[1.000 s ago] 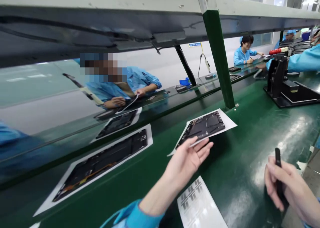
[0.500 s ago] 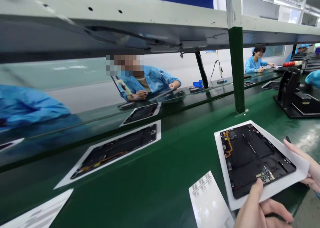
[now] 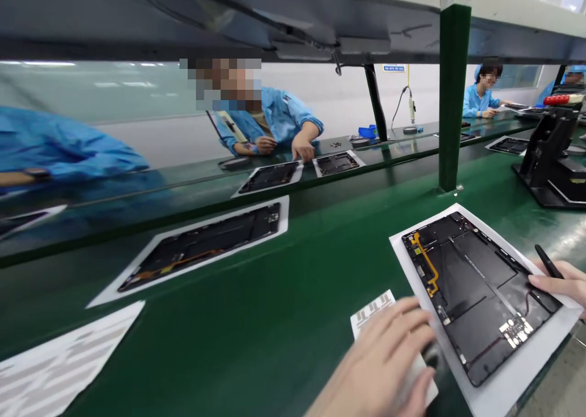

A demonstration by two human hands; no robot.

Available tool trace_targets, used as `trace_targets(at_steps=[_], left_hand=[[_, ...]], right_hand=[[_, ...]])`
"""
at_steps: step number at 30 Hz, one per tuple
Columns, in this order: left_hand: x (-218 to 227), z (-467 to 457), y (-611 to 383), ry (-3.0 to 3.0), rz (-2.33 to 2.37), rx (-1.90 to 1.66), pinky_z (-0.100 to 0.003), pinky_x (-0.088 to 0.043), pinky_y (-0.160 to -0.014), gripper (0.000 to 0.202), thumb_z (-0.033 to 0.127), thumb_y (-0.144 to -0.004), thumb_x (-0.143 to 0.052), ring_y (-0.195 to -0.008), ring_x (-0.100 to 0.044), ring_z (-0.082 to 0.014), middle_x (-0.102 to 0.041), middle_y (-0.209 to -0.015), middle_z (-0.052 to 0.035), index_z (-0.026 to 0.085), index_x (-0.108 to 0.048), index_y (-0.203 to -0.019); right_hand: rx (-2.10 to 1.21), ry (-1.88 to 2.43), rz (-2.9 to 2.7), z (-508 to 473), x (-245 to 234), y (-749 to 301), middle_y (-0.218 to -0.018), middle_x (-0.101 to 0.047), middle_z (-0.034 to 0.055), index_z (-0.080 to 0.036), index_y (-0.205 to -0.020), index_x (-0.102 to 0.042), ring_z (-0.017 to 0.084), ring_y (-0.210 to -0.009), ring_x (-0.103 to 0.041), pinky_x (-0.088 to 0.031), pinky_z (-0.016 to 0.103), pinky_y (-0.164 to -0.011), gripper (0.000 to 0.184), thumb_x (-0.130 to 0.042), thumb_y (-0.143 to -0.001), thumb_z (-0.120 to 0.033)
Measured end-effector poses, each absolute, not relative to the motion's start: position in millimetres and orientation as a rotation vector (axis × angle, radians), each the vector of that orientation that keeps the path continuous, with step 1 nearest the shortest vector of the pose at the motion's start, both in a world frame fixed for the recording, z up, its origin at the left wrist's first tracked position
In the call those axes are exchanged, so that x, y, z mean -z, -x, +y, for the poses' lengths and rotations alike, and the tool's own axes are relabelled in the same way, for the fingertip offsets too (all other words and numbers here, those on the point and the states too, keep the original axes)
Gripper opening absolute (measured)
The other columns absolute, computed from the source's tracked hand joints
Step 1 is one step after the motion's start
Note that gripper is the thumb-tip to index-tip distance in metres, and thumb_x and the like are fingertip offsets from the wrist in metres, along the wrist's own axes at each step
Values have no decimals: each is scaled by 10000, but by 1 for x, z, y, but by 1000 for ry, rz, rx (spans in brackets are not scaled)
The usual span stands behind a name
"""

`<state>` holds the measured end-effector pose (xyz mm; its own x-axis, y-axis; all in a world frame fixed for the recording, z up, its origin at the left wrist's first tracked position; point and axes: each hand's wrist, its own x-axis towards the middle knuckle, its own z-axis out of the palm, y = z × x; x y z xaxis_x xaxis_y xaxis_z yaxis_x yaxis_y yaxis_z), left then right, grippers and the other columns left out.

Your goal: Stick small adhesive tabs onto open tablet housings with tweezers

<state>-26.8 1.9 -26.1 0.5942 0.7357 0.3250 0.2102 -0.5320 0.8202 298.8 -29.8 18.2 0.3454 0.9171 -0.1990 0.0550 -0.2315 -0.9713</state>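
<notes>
1. from my remote post, i have the tablet shell (image 3: 476, 301) at the right of the green bench (image 3: 274, 344), inner side up, on white paper (image 3: 508, 385); the paper presumably guards its outer face from scratches.
2. right hand (image 3: 563, 282): closed round a black pen-like tool (image 3: 548, 262), thumb at the shell's right edge. my reading: it steadies the shell without giving up the tool.
3. left hand (image 3: 389, 350): apart from the right, fingers loosely bent, thumb spread, over a sheet with grey marks (image 3: 373, 307). blurred; i cannot tell if they touch. sheet lies near the shell, probably for a short reach.
4. shell serves as a shallow tray: orange flex cable (image 3: 428, 267) along its left side, small circuit board (image 3: 516, 330) near the lower edge, thin wires.
5. second shell (image 3: 206, 240), farther left on its own paper, also holds an orange strip.
6. blue bin (image 3: 366, 132), across the bench: contents too small to identify.
</notes>
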Motion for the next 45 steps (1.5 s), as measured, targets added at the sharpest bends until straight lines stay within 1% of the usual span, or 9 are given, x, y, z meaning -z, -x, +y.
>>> trace_targets(at_steps=[2,5,11,15,21,27,32,39,45], left_hand=[[34,12,44,-2504,863,-954,-551,-256,-1142,538,489,-915,-477,-1396,-311,-363,-425,-1478,-27,405,-405,-1441],[40,15,55,-2853,1030,-643,-592,-280,-1114,676,457,-969,-410,-1427,-225,-379,-207,-1567,-76,297,-99,-1548],[25,6,35,-2806,1139,-474,-578,-149,-1159,628,505,-1010,-290,-1456,-107,-343,-190,-1563,-154,117,-283,-1504],[17,4,28,-2807,1118,-452,-588,-103,-1159,690,534,-1001,-309,-1457,-103,-339,-213,-1547,-205,34,-290,-1477],[13,2,26,-2839,1082,-443,-611,-96,-1144,642,489,-1001,-356,-1454,-97,-365,-188,-1555,-215,50,-298,-1466],[10,2,23,-2913,1050,-432,-613,-171,-1121,654,494,-977,-434,-1429,-183,-401,-253,-1545,-193,82,-294,-1464],[10,-2,22,-2912,1058,-468,-592,-173,-1123,800,502,-953,-473,-1424,-188,-408,-227,-1543,-230,5,-142,-1486],[9,-2,22,-2872,1049,-503,-588,-195,-1122,805,510,-938,-499,-1413,-226,-400,-294,-1524,-211,19,-178,-1489],[7,-3,22,-2804,1037,-453,-612,-149,-1133,603,528,-968,-402,-1434,-183,-385,-285,-1537,-176,77,-440,-1367]], right_hand=[[-1063,1607,-924,-27,-20,-298,-729,-699,24,-213,-954,-718,109,-480,-560,-343,148,-356,347,-801,-669,-392],[-1084,1635,-1066,-18,-25,-298,-713,-697,30,-183,-949,-725,110,-480,-563,-359,156,-366,362,-785,-669,-405],[-428,1713,-1744,-5,-51,-319,-869,-734,69,-171,-842,-774,260,-791,-656,-493,310,-598,388,-706,-692,-523],[-92,1564,-1616,-8,-74,-299,-623,-622,38,-218,-776,-729,222,-674,-612,-465,316,-560,441,-577,-812,-631],[-966,1370,-1941,8,-84,-211,-515,-594,15,-172,-605,-618,128,-383,-571,-466,242,-407,629,-412,-872,-703],[-1453,915,-2261,32,-65,-169,-769,-659,11,-176,-823,-580,167,-741,-706,-566,254,-667,244,-635,-869,-409],[-1399,929,-2179,33,-44,-169,-733,-663,15,-190,-830,-522,184,-722,-717,-585,291,-672,162,-579,-901,-325],[-1128,882,-2204,27,-37,-163,-716,-560,-12,-193,-747,-506,130,-595,-670,-560,217,-538,143,-530,-884,-227],[-1043,929,-2256,27,-41,-160,-670,-533,-25,-198,-692,-480,100,-532,-621,-524,184,-496,151,-506,-841,-187]])
